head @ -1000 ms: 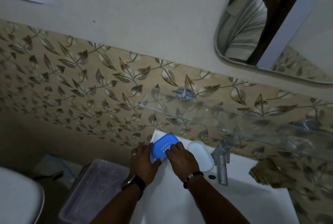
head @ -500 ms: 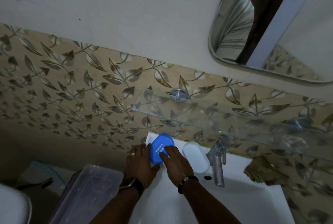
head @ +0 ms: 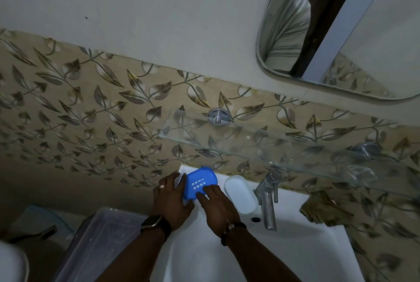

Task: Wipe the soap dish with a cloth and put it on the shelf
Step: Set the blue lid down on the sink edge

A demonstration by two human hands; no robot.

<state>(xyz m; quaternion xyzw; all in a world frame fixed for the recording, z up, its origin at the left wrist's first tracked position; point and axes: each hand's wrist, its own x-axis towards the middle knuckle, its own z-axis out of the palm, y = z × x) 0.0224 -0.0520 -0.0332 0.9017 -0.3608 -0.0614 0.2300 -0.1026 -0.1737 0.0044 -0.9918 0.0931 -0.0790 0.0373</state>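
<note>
A blue soap dish [head: 200, 180] with a grid of small drain holes lies at the back left corner of the white sink [head: 295, 252]. My left hand [head: 170, 200] grips its left edge; a ring is on one finger. My right hand [head: 218, 206] rests its fingertips on the dish's lower right part. A brownish cloth [head: 322, 210] lies crumpled on the sink's right rim, away from both hands. The glass shelf [head: 261, 143] runs along the wall above the sink.
A white oval soap bar or lid [head: 241, 193] lies right of the dish, beside the metal tap [head: 268, 200]. A clear plastic box [head: 100, 243] stands left of the sink. A mirror [head: 341, 31] hangs at the upper right.
The dish has tilted flatter and turned slightly between my hands. My right fingers have slid lower on it. The view has shifted a little.
</note>
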